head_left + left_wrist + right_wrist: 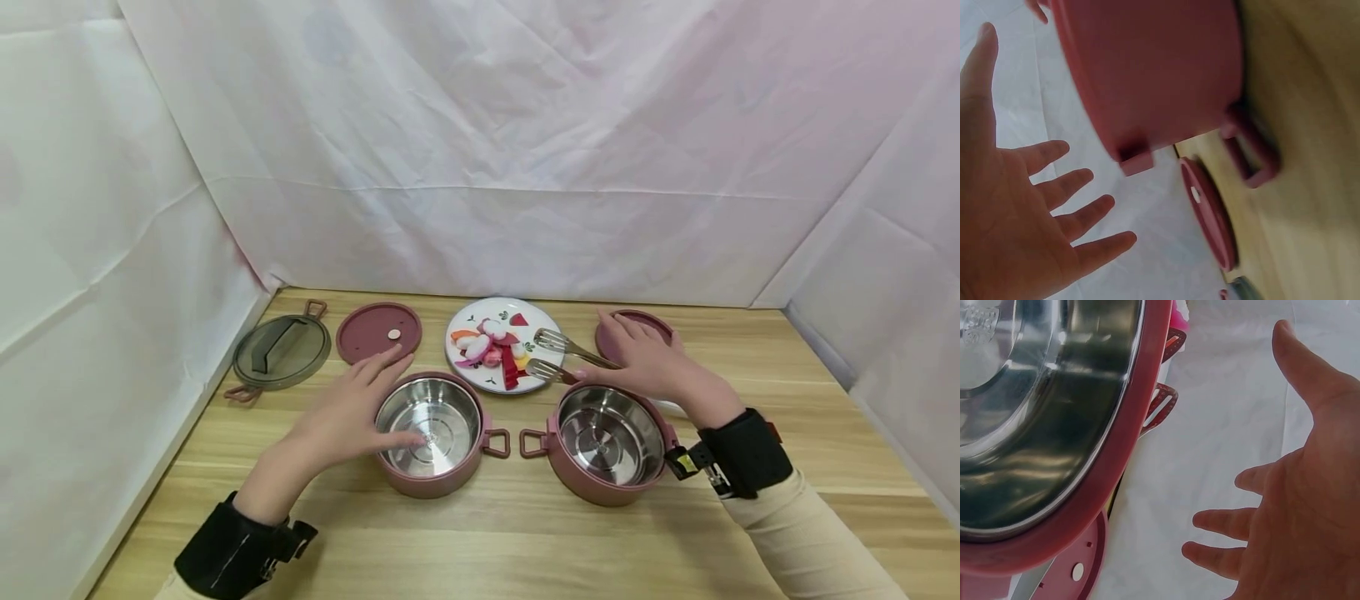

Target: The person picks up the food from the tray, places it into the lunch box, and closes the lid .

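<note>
Two dusky-pink pots with steel insides stand side by side, each showing a loop handle toward the other. Over the left rim of the left pot [431, 486] hovers my left hand [352, 412], fingers spread, holding nothing; its outstretched palm [1016, 231] also shows in the left wrist view. Above the far rim of the right pot [592, 490] is my right hand [648, 362]. Fingers extended, the right hand [1310, 481] appears empty in the right wrist view. Two forks [553, 340] lie by its fingertips, tines over the plate; their handles are partly hidden.
Behind the pots, a white plate [491, 304] holds toy-like food pieces. Flat pink lids lie at the left [367, 329] and, partly covered, the right [652, 320]. A see-through lid [288, 358] with a dark handle lies far left. White cloth [495, 242] encloses the wooden table.
</note>
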A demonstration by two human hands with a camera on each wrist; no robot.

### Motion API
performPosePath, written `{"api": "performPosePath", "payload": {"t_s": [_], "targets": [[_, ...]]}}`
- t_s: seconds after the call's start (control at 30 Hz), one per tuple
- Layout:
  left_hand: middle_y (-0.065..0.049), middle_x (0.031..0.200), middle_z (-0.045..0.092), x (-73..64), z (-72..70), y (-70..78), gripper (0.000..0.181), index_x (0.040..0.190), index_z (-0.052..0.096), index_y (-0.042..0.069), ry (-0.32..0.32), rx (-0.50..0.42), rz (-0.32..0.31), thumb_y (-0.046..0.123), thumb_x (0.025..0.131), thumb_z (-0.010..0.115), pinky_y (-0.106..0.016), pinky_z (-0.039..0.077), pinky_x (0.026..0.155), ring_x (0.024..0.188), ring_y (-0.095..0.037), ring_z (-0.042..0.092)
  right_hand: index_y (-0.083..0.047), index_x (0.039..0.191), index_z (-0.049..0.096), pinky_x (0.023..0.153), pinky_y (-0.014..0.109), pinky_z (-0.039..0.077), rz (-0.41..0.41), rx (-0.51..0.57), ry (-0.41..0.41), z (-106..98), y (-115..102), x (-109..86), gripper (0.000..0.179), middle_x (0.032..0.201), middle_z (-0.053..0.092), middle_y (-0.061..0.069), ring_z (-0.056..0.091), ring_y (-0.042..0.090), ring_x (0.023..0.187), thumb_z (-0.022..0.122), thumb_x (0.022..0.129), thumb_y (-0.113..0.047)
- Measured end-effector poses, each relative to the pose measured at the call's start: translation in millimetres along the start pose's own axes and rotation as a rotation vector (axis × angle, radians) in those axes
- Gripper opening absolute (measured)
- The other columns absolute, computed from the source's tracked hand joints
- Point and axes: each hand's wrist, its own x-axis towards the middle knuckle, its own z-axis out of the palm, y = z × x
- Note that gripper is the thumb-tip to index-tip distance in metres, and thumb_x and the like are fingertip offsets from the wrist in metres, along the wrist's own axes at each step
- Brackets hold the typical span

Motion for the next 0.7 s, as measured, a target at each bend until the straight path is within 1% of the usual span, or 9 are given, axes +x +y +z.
{"api": "performPosePath", "payload": {"t_s": [0.13, 0.23, 0.37, 0.5, 0.57, 0.7], "targets": [[-0.014, 0.163, 0.028, -8.3, 8.7, -3.0, 0.11, 0.156, 0.034, 0.016, 0.004, -0.061, 0.021, 0.068, 0.069, 0.078, -0.065, 0.042, 0.108, 0.144, -0.045, 0.036, -0.017, 0.162, 0.003, 0.108, 0.083, 0.0, 0.002, 0.015, 0.0, 1.3, 3.1, -0.7, 0.109, 0.165, 0.013, 0.026, 0.012, 0.049, 0.151, 0.053, 0.085, -0.076], [-0.014, 0.165, 0.023, -13.9, 13.5, -4.8, 0.115, 0.156, 0.033, 0.015, -0.001, -0.115, 0.04, 0.067, 0.066, 0.081, -0.067, 0.041, 0.107, 0.144, -0.047, 0.035, -0.017, 0.162, 0.003, 0.109, 0.083, 0.001, 0.003, 0.016, -0.003, 2.2, 4.9, -0.9, 0.109, 0.164, 0.014, 0.027, 0.013, 0.048, 0.151, 0.053, 0.086, -0.076], [-0.014, 0.166, 0.019, -20.0, 18.1, -6.9, 0.119, 0.157, 0.03, 0.017, -0.017, -0.169, 0.058, 0.071, 0.063, 0.079, -0.069, 0.039, 0.108, 0.145, -0.049, 0.03, -0.017, 0.162, 0.002, 0.109, 0.083, 0.004, 0.005, 0.006, -0.009, 2.7, 7.5, -1.0, 0.108, 0.163, 0.016, 0.028, 0.015, 0.05, 0.15, 0.052, 0.086, -0.076], [-0.014, 0.166, 0.018, -22.8, 21.6, -8.8, 0.121, 0.158, 0.028, 0.02, -0.025, -0.199, 0.062, 0.071, 0.062, 0.079, -0.069, 0.04, 0.106, 0.146, -0.049, 0.028, -0.016, 0.162, 0.002, 0.109, 0.083, 0.007, 0.009, -0.004, -0.008, 3.2, 10.6, -0.6, 0.108, 0.163, 0.017, 0.028, 0.016, 0.05, 0.149, 0.052, 0.087, -0.076], [-0.014, 0.166, 0.019, -23.5, 22.4, -9.4, 0.12, 0.158, 0.028, 0.019, -0.025, -0.212, 0.064, 0.069, 0.062, 0.081, -0.068, 0.041, 0.107, 0.147, -0.048, 0.028, -0.013, 0.162, 0.004, 0.11, 0.081, 0.011, -0.007, -0.004, 0.005, 3.4, 12.6, -0.2, 0.108, 0.162, 0.02, 0.028, 0.019, 0.05, 0.149, 0.053, 0.088, -0.074], [-0.015, 0.164, 0.023, -24.3, 23.0, -10.4, 0.12, 0.158, 0.028, 0.019, -0.025, -0.233, 0.066, 0.067, 0.062, 0.082, -0.066, 0.042, 0.107, 0.146, -0.047, 0.031, -0.009, 0.161, 0.011, 0.114, 0.073, 0.024, -0.043, 0.029, 0.055, 2.5, 18.2, 0.4, 0.105, 0.16, 0.027, 0.029, 0.026, 0.05, 0.146, 0.055, 0.089, -0.07]]}}
